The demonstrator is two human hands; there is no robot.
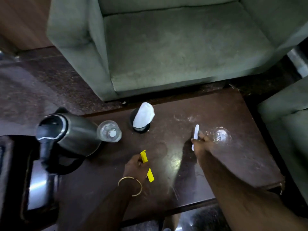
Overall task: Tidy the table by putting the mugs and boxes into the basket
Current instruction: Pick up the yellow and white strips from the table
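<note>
My left hand point(135, 165) is closed around a thin yellow box point(146, 165), which sticks out above and below my fist over the front middle of the dark wooden table point(225, 164). My right hand point(199, 144) grips a small white box point(196, 132) further right, just left of an upturned clear glass point(220, 135). A dark mug point(140, 122) with a white paper packet in it stands near the table's far edge. No basket shows in this view.
A steel kettle point(66, 132) with a black handle stands at the table's left end, a clear glass tumbler point(109, 131) beside it. A dark tray point(20, 177) lies at the left edge. A green armchair point(166, 47) faces the table; another seat point(286, 124) is at right.
</note>
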